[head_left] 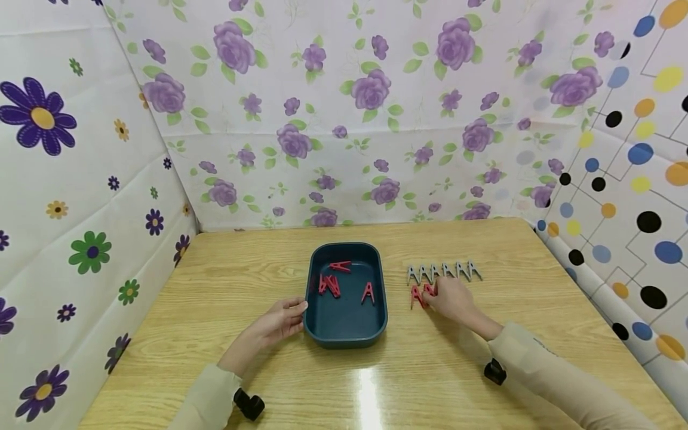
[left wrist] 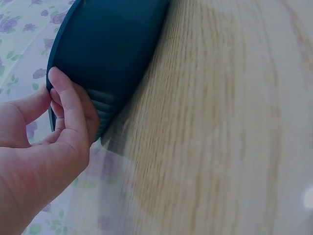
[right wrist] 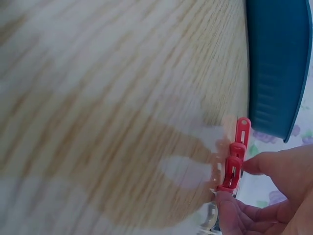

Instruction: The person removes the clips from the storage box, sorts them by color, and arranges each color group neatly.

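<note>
My left hand holds the left side of a dark teal plastic bin, thumb and fingertips at its rim in the left wrist view. Several red clothespins lie inside the bin, one by itself near the right wall. To the right of the bin, my right hand pinches a red clothespin between thumb and fingers. Another red clothespin stands at the left end of this short row, which the hand partly covers. Just behind runs a row of several grey clothespins.
Everything stands on a light wooden table. A purple-flowered cloth hangs along its back edge, with patterned cloths at the left and right sides. Each wrist wears a small black camera.
</note>
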Available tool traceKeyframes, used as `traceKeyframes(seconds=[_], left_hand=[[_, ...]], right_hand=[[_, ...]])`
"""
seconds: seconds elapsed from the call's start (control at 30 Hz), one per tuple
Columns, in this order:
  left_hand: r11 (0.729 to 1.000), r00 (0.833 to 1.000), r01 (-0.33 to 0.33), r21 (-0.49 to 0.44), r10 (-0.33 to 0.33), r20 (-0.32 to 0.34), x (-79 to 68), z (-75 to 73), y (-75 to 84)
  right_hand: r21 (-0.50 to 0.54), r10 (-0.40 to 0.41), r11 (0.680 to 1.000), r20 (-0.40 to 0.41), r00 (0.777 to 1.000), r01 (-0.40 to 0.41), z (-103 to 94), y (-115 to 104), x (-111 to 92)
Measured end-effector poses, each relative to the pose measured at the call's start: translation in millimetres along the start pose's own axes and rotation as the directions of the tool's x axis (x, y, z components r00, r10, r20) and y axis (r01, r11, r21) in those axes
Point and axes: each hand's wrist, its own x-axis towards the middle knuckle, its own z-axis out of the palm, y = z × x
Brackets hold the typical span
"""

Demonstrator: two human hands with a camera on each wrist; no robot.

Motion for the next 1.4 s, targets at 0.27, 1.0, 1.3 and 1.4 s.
traceKeyframes(seconds=[0.27, 1.0, 1.3, 1.4], left_hand=[[1.0, 1.0, 0.001, 0.004, -0.001, 0.004, -0.2, -0.5, 0.0], [1.0, 0.998, 0.023, 0.013, -0.022, -0.057, 0.9, -0.8, -0.9], [0.999, 0.998, 0.019, 0.04, -0.016, -0.063, 1.1, -0.7, -1.7], [0.999, 0.998, 0.014, 0.035, -0.011, -0.058, 1.7, -0.9, -1.5]], right_hand=[[-0.021, -0.008, 1.0, -0.015, 1.0, 0.008, -3.1, -0.7, 2.8], [-0.049, -0.17, 0.985, -0.164, 0.972, 0.164, -4.0, -21.3, 13.7], [0.024, -0.17, 0.984, -0.196, 0.966, 0.178, -5.7, -39.9, 21.1], [0.024, -0.194, 0.979, -0.217, 0.957, 0.204, -4.9, -44.4, 23.3]])
